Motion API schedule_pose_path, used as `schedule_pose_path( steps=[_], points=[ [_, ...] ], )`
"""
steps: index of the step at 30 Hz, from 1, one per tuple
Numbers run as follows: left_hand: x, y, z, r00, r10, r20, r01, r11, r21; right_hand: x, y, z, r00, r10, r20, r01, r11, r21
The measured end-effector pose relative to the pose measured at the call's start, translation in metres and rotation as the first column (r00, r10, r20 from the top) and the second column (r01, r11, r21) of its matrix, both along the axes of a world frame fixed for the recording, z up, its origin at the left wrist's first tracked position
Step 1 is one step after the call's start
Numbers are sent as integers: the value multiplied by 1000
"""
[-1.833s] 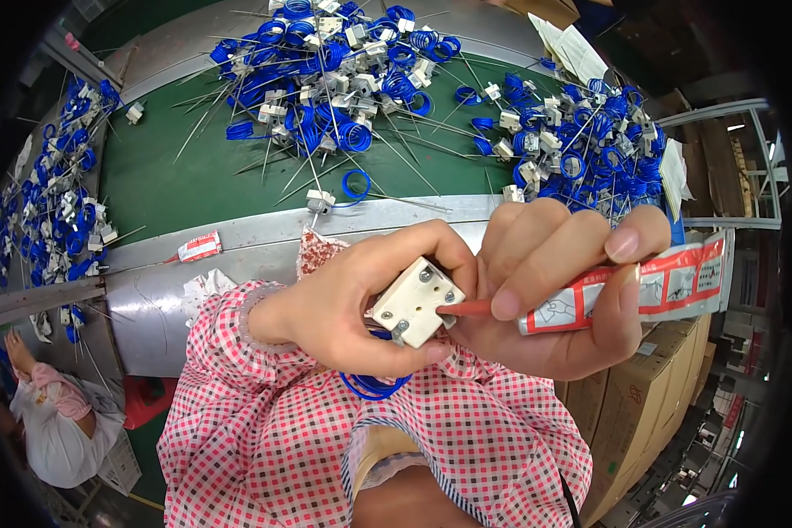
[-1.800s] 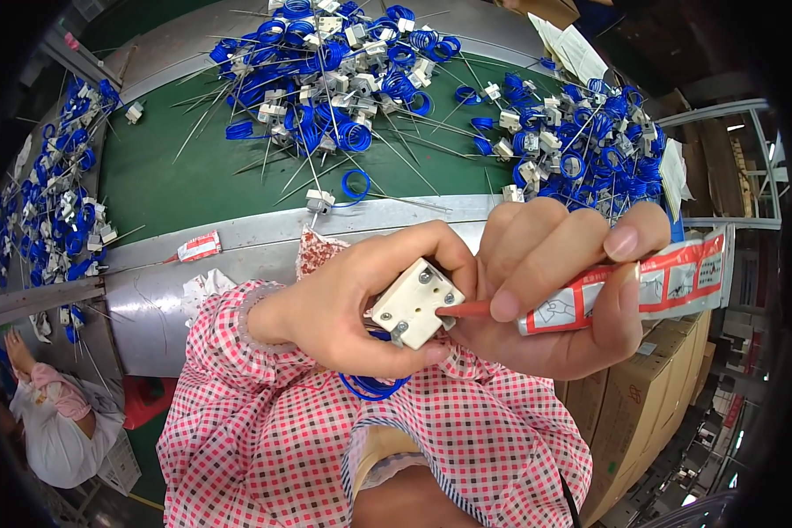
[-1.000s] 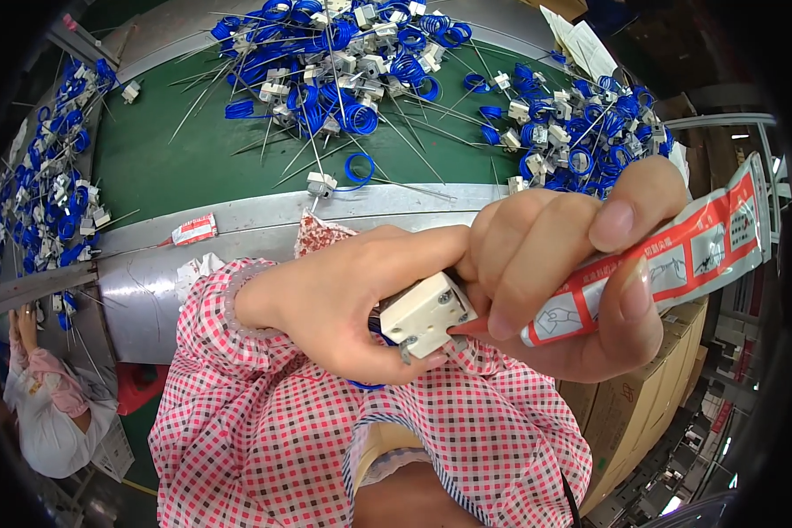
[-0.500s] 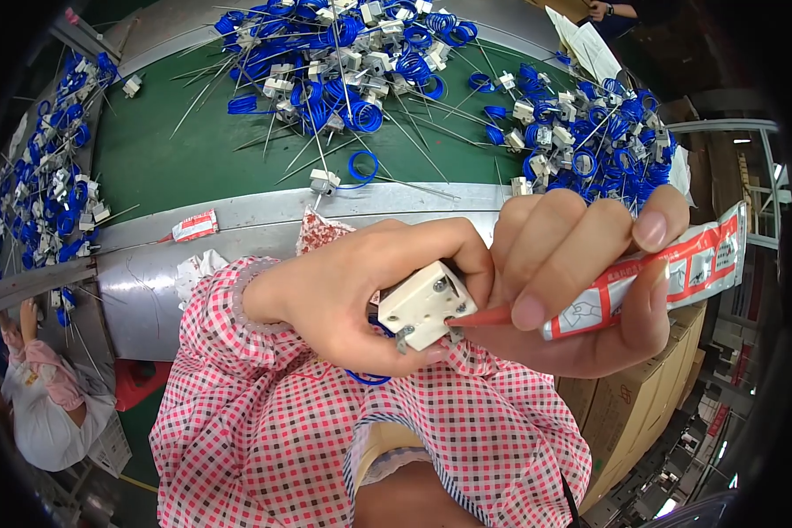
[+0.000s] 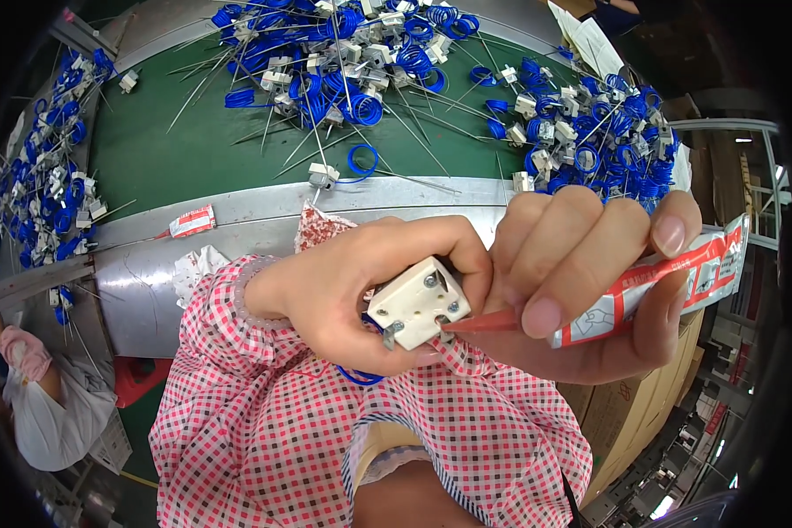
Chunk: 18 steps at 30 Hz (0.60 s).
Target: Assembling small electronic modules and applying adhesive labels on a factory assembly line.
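Note:
My left hand (image 5: 361,290) is closed around a white block-shaped thermostat (image 5: 419,310), its face with screws, small holes and metal tabs turned up. Some blue tubing (image 5: 359,376) shows below that hand. In my right hand (image 5: 581,282) is a white-and-red tube (image 5: 651,292) with a long red nozzle (image 5: 484,323), pinched between thumb and fingers. The nozzle's tip meets the block's face near its lower right edge, by a hole or screw there. Just beyond the left hand lies a red-stained cloth (image 5: 321,227) at the metal edge.
A heap of similar parts with blue coils (image 5: 343,66) lies on the green belt (image 5: 163,132); another pile (image 5: 590,132) is at right, more (image 5: 57,185) at left. A second tube (image 5: 191,222) rests on the metal ledge. Cardboard boxes (image 5: 629,396) stand right. A co-worker (image 5: 48,396) sits far left.
The nozzle tip has shifted slightly down and left across the block's face to a spot nearer its lower edge. Both hands keep their hold. The co-worker's arm at left has moved.

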<state>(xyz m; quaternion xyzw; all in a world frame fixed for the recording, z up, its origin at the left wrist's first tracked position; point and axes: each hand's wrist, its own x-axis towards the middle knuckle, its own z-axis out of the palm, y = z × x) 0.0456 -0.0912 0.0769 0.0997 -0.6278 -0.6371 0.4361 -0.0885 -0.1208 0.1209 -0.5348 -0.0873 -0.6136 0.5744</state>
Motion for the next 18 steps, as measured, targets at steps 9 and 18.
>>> schedule_pose_path(
  steps=[9,18],
  points=[
    [3,6,-6,997,-38,-60,39,999,17,9,12,3,999,-42,32,41,998,55],
    [-7,-6,-12,992,124,10,-123,968,217,-28,-1,7,867,-461,189,440,886,146]
  ],
)
